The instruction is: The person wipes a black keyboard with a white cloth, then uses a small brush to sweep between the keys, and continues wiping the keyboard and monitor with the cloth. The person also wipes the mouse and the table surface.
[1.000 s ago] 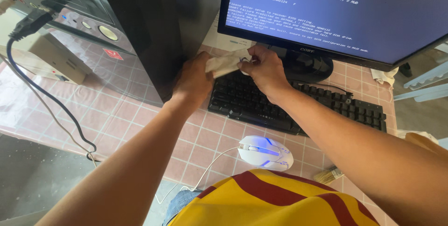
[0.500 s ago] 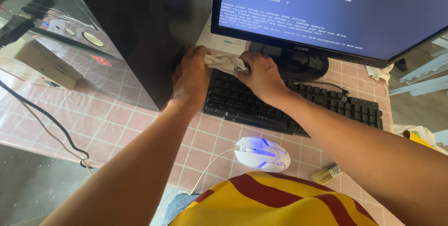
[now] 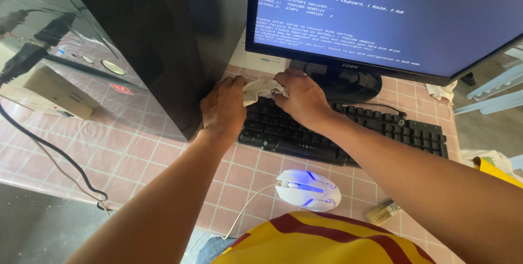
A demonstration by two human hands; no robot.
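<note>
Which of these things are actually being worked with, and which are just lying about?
In use:
left hand
right hand
cloth, held by both hands
keyboard, under the cloth

Lying about:
mouse
brush
monitor
computer case
black cable

A lit white mouse [image 3: 308, 189] is being shown on the pink tiled table [image 3: 136, 155], with a brush [image 3: 384, 212] lying near it. A blue screen of white text is being displayed by the monitor [image 3: 392, 19], and a black tower [image 3: 158, 40] is standing beside it.
</note>
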